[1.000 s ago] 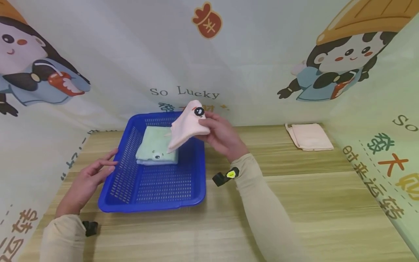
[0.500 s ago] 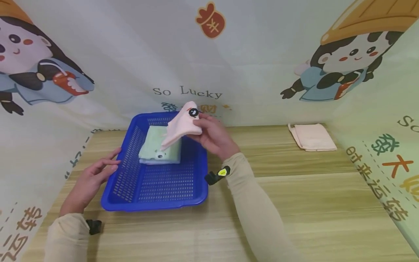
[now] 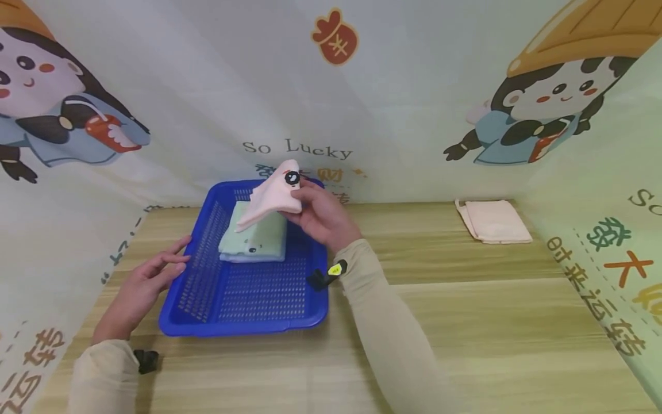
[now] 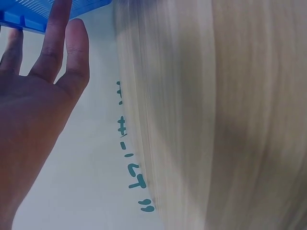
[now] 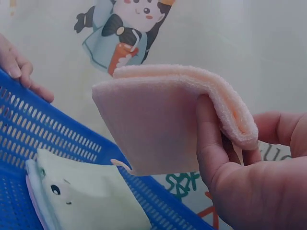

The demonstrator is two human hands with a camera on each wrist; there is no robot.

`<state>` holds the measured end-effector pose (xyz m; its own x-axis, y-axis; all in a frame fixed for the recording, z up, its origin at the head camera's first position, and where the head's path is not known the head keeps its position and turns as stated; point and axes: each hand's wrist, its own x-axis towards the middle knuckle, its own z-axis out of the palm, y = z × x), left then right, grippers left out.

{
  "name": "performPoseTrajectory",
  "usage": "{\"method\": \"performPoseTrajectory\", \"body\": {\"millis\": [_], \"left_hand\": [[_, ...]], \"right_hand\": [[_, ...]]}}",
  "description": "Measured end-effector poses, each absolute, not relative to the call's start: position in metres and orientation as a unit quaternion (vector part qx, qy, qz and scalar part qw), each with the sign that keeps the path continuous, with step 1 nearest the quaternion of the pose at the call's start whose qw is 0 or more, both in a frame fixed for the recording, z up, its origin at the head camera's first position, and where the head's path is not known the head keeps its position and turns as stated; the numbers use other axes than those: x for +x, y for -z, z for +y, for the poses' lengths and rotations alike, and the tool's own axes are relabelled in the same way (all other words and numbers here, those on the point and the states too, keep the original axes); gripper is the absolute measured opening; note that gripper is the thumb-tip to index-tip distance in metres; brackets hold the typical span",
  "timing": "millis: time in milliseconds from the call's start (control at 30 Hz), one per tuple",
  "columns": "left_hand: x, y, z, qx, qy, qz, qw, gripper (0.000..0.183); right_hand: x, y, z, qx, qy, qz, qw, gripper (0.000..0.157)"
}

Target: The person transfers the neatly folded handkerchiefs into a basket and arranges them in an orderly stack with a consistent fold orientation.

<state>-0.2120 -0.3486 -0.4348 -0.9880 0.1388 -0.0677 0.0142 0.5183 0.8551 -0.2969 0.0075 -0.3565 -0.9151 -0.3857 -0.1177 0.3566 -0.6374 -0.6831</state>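
Observation:
My right hand point(image 3: 323, 214) pinches a folded pink towel point(image 3: 274, 192) by its right edge, thumb on one side and fingers on the other. A round black eye pattern shows on its upper part. The towel hangs over the blue plastic basket point(image 3: 173, 305), overlapping the green towel point(image 3: 253, 244) in the head view. That green towel lies folded on a bluish one point(image 5: 34, 184) inside the basket. At the basket's left rim my left hand point(image 3: 142, 287) touches the wall with extended fingers; the left wrist view shows these fingers point(image 4: 57, 43) against the blue side.
Another folded pink towel point(image 3: 496, 221) lies on the wooden table point(image 3: 465, 333) at the back right. Printed fabric walls point(image 3: 403, 132) enclose the table at the back and both sides. The basket stands near the back wall, left of the middle.
My right hand has carried the pink towel leftward, farther over the green towel. The left hand stays at the basket's rim, and the head view has shifted slightly.

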Motion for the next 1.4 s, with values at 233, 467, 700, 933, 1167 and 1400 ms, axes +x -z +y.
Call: {"method": "performPoseTrajectory", "body": {"millis": [233, 467, 700, 933, 1167, 1400], "left_hand": [[-0.208, 0.435, -0.353, 0.033, -0.477, 0.875, 0.072, 0.054], [-0.212, 0.440, -0.349, 0.026, -0.493, 0.866, 0.074, 0.054], [-0.213, 0.438, -0.344, 0.031, -0.487, 0.869, 0.081, 0.054], [-0.211, 0.433, -0.346, 0.015, -0.478, 0.874, 0.084, 0.056], [-0.213, 0.435, -0.345, 0.016, -0.485, 0.871, 0.082, 0.055], [-0.212, 0.433, -0.346, -0.002, -0.472, 0.877, 0.088, 0.058]], "right_hand": [[-0.299, 0.360, -0.013, -0.022, 0.905, 0.364, 0.220, 0.055], [-0.302, 0.361, -0.025, -0.009, 0.909, 0.354, 0.221, 0.054], [-0.304, 0.365, -0.031, 0.024, 0.913, 0.352, 0.206, 0.051], [-0.303, 0.368, -0.041, 0.022, 0.911, 0.353, 0.213, 0.057], [-0.304, 0.374, -0.047, 0.035, 0.912, 0.349, 0.213, 0.061], [-0.307, 0.380, -0.054, 0.050, 0.909, 0.353, 0.216, 0.062]]}}
